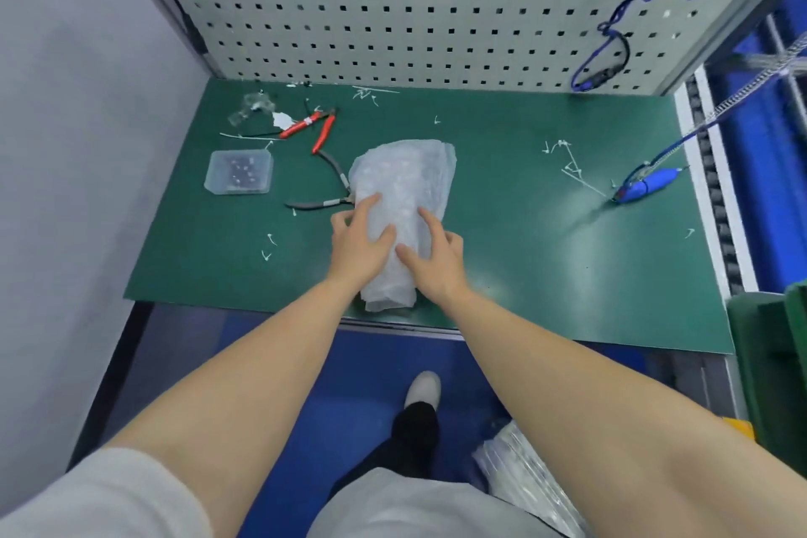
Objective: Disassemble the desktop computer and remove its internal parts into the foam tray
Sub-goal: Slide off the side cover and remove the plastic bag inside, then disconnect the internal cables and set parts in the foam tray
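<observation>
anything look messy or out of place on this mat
White clippings, likely cut ties, litter the mat. The black pliers have their nose tucked under the bubble wrap that the left hand and right hand press on.

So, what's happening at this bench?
A person has the left hand and right hand spread on a bundle of bubble wrap lying on the green mat. To its left lie red-handled cutters, black pliers and a clear box of small parts; a blue electric screwdriver lies far right. No computer or foam tray is in view.
</observation>
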The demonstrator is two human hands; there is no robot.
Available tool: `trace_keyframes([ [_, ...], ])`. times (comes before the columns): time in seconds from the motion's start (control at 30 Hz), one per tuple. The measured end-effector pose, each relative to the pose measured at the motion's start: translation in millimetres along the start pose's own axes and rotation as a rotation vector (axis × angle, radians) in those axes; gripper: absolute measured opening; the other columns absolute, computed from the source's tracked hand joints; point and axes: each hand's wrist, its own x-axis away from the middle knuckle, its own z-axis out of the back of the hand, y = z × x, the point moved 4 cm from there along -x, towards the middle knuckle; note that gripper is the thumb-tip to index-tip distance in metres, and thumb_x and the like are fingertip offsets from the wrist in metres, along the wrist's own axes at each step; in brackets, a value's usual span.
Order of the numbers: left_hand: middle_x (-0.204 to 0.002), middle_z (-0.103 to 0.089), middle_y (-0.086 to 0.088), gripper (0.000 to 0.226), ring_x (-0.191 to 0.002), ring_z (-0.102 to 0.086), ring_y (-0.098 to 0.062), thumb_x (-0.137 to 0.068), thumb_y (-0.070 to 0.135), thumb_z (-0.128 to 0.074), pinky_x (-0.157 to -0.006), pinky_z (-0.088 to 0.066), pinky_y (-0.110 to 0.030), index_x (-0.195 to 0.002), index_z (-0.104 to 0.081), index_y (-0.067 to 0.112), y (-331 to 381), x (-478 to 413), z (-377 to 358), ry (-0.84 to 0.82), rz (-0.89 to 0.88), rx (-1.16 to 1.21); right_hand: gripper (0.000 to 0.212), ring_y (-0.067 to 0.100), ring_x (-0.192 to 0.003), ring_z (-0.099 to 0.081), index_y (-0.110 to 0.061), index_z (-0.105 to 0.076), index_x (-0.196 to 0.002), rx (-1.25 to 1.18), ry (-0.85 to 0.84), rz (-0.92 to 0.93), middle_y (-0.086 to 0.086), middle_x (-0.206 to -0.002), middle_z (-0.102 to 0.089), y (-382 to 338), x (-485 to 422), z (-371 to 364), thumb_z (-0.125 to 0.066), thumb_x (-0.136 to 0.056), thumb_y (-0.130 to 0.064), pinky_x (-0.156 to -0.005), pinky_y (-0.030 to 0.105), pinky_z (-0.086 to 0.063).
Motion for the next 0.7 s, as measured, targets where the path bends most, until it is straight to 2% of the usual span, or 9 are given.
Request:
trace_keyframes([
  [0.07,-0.15,-0.028,0.0,0.06,-0.134,-0.043,-0.023,-0.094,0.039,-0.057,-0.115,-0.036,-0.043,-0.15,-0.039,0.046,2,3,-1,0.044,-0.008,-0.136,0.075,0.025,-0.13,-0.047,-0.052,-0.027,-0.155,0.013,0.006,0.009,0.005,-0.142,-0.029,-2,1,2,-0.068,-0.093,-0.04,-0.114,0.035,-0.039],
  [0.13,-0.158,-0.026,0.0,0.061,-0.145,-0.029,-0.024,-0.088,0.04,-0.057,-0.121,-0.023,-0.047,-0.147,-0.043,0.046,16,10,1,0.205,-0.04,-0.22,0.075,0.024,-0.134,-0.044,-0.056,-0.026,-0.154,0.006,0.045,0.03,0.005,-0.146,-0.029,-6,5,11,-0.067,-0.091,-0.046,-0.116,0.038,-0.038],
  [0.2,-0.157,-0.03,0.001,0.057,-0.148,-0.025,-0.021,-0.084,0.037,-0.057,-0.12,-0.016,-0.045,-0.14,-0.051,0.043,41,17,-4,0.303,-0.154,-0.25,0.07,0.025,-0.14,-0.037,-0.058,-0.027,-0.152,-0.014,0.1,0.047,0.004,-0.151,-0.028,-11,11,26,-0.063,-0.091,-0.052,-0.118,0.043,-0.035],
  [0.27,-0.151,-0.04,0.001,0.046,-0.144,-0.029,-0.019,-0.084,0.031,-0.058,-0.118,-0.016,-0.041,-0.13,-0.061,0.037,73,23,-21,0.301,-0.316,-0.279,0.064,0.024,-0.142,-0.034,-0.056,-0.031,-0.152,-0.042,0.173,0.055,0.004,-0.153,-0.029,-14,20,49,-0.058,-0.094,-0.052,-0.119,0.046,-0.032],
  [0.37,-0.131,-0.052,0.003,0.034,-0.13,-0.045,-0.017,-0.086,0.029,-0.058,-0.114,-0.029,-0.037,-0.119,-0.067,0.031,126,40,-60,0.206,-0.484,-0.208,0.058,0.024,-0.138,-0.04,-0.047,-0.038,-0.152,-0.083,0.313,0.061,0.004,-0.147,-0.035,-10,39,98,-0.058,-0.098,-0.039,-0.117,0.045,-0.036],
  [0.47,-0.116,-0.06,0.006,0.027,-0.112,-0.058,-0.014,-0.087,0.024,-0.058,-0.103,-0.046,-0.039,-0.112,-0.068,0.028,181,70,-115,0.007,-0.568,-0.065,0.053,0.017,-0.13,-0.047,-0.038,-0.046,-0.148,-0.116,0.481,0.067,0.003,-0.14,-0.04,4,71,164,-0.06,-0.098,-0.032,-0.109,0.032,-0.039],
  [0.6,-0.105,-0.068,0.01,0.024,-0.094,-0.064,-0.01,-0.084,0.025,-0.056,-0.091,-0.053,-0.038,-0.104,-0.07,0.026,250,134,-197,-0.243,-0.713,0.0,0.041,0.0,-0.099,-0.054,-0.033,-0.057,-0.135,-0.109,0.714,0.057,-0.004,-0.128,-0.046,28,132,266,-0.06,-0.095,-0.028,-0.096,0.03,-0.047],
  [0.7,-0.099,-0.071,0.012,0.022,-0.084,-0.068,-0.008,-0.082,0.029,-0.055,-0.083,-0.057,-0.037,-0.098,-0.07,0.029,296,195,-256,-0.414,-0.771,0.037,0.031,0.011,-0.102,-0.06,-0.028,-0.065,-0.123,-0.069,0.922,0.065,0.0,-0.12,-0.057,45,194,345,-0.063,-0.092,-0.026,-0.097,0.033,-0.049],
])
